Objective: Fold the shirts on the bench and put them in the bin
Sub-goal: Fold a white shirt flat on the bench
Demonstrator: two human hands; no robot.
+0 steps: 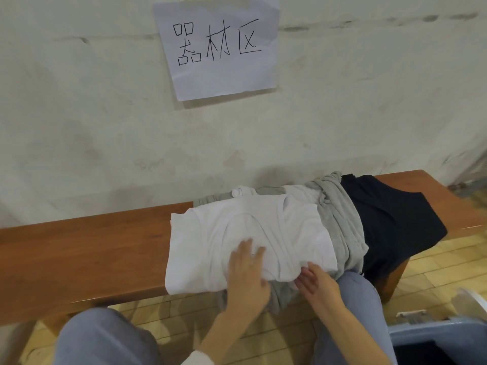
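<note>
The chief risk here is that the half-folded white shirt (237, 225) comes undone or drags its neighbour along. It lies on top of a grey shirt (340, 219), not on bare wood, so lifting or sliding it carelessly could pull the grey one off the front of the table (92, 246), where a fold of it already hangs over the edge. The white shirt's near edge also overhangs that front a little, and a loose lift would likely let the layers slip apart. The left grip (246, 270) lies flat with fingers spread, pressing the near middle of the white shirt and holding nothing. The right grip (319, 283) reaches to the shirt's near right hem with fingertips at the cloth — whether it pinches the hem or only touches it I cannot tell. So the shirt sits under the left grip and just ahead of the right one. A black shirt (395, 214) lies unfolded further right on the table, and the bin (421, 330) stands on the floor at the person's right — near, but below the table.
</note>
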